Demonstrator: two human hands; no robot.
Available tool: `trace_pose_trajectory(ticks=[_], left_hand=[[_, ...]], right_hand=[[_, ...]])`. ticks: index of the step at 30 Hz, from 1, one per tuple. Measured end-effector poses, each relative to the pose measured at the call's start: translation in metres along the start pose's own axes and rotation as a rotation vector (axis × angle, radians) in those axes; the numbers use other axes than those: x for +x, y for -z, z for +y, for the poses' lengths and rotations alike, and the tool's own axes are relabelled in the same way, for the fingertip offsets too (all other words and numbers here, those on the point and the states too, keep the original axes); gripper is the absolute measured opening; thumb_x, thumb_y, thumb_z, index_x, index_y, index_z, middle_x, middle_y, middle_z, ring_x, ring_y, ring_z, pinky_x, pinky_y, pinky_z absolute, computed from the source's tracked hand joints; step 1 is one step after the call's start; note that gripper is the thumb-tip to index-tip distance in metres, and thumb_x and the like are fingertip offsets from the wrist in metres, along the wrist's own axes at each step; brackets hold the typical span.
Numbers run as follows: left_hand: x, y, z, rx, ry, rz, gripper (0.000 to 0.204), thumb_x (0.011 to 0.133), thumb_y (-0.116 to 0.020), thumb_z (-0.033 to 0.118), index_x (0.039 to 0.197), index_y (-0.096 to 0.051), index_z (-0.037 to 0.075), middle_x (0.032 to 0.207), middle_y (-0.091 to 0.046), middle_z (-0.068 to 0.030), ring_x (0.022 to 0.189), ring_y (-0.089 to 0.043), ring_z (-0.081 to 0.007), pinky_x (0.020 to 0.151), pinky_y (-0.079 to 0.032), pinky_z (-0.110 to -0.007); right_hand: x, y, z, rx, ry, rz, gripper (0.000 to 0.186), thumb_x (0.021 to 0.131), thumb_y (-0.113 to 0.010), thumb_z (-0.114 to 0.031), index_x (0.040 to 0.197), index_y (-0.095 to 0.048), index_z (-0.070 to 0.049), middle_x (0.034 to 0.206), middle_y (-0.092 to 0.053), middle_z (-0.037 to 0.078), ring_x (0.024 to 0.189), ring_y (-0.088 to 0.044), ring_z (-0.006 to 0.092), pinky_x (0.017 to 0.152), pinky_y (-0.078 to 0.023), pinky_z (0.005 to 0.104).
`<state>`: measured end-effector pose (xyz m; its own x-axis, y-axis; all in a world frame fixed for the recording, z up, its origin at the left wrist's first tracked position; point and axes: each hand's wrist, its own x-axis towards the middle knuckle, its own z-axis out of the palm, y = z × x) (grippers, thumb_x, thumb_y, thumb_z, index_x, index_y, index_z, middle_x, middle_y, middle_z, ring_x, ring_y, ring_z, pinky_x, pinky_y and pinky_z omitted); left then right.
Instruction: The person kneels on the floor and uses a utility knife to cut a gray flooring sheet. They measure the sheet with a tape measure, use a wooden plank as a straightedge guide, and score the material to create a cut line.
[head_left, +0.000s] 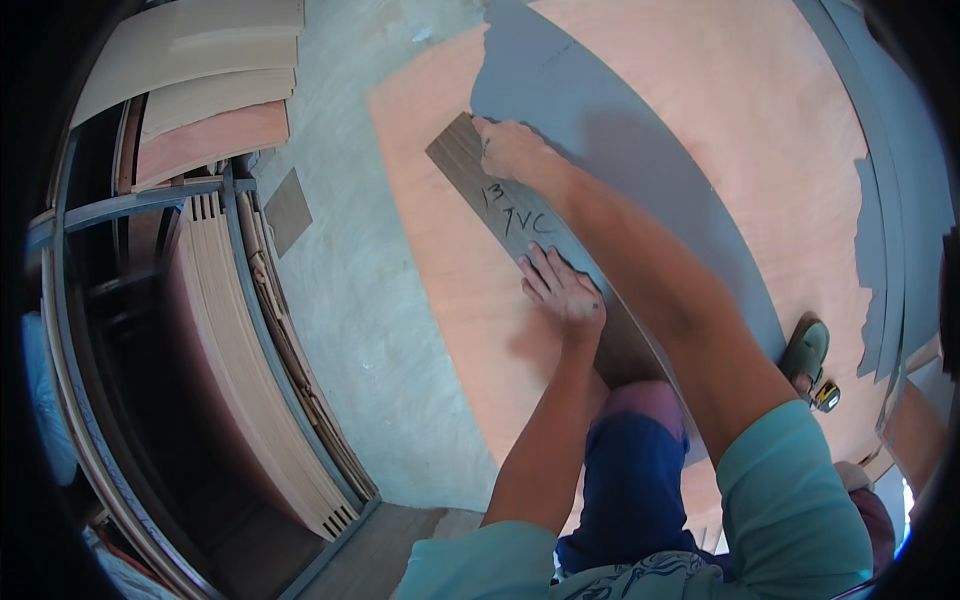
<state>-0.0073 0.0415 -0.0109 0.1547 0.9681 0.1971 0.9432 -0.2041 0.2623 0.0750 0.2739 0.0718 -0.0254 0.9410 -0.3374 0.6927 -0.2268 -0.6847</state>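
1. Two flat palms: my left hand [563, 293] presses open on the grey-brown laminate strip [500, 200]; my right hand [505, 148] pins its far end, fingers bent.
2. It lies on the plywood sheet [760, 130] on the floor, and looks thin, light, springy and slick.
3. I'd grip its long edges, near mid-length.

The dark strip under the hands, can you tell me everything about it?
The strip is long, narrow and flat, grey-brown with fine lengthwise grain like wood veneer or laminate. Black handwriting marks its middle. It lies slanted on a big pinkish plywood sheet, along the edge of a grey sheet. The right hand presses its far end; the left hand lies flat on it nearer. Its near end disappears behind the knee.
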Motion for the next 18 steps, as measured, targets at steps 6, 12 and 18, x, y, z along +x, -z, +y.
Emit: trace_pose_trajectory(ticks=[6,12,18], left_hand=[[0.002,0.001,0.000,0.015,0.049,-0.027,0.051,0.094,-0.043,0.018,0.136,-0.043,-0.011,0.152,-0.032,-0.0280,0.140,-0.026,-0.0503,0.108,-0.026,-0.061],[0.048,0.008,-0.006,-0.124,0.205,-0.223,0.049,0.097,-0.044,0.023,0.141,-0.045,0.001,0.155,-0.034,-0.0182,0.144,-0.025,-0.0424,0.108,-0.029,-0.058],[0.149,0.001,-0.040,0.076,0.197,-0.071,0.046,0.101,-0.037,0.024,0.144,-0.046,0.008,0.159,-0.029,-0.0121,0.146,-0.022,-0.0387,0.112,-0.025,-0.059]], right_hand=[[-0.110,-0.015,0.051,-0.008,0.047,0.004,0.067,0.079,-0.061,-0.005,0.143,-0.045,-0.011,0.090,-0.069,0.025,0.084,-0.067,0.0462,0.076,-0.055,0.0516],[-0.233,-0.011,0.081,-0.027,-0.151,-0.078,0.058,0.081,-0.058,-0.010,0.139,-0.049,-0.009,0.086,-0.068,0.027,0.080,-0.067,0.0466,0.075,-0.054,0.0537],[-0.226,-0.025,0.078,-0.046,-0.229,-0.116,0.047,0.083,-0.055,-0.012,0.126,-0.051,0.006,0.089,-0.066,0.031,0.085,-0.065,0.0494,0.078,-0.053,0.0539]])
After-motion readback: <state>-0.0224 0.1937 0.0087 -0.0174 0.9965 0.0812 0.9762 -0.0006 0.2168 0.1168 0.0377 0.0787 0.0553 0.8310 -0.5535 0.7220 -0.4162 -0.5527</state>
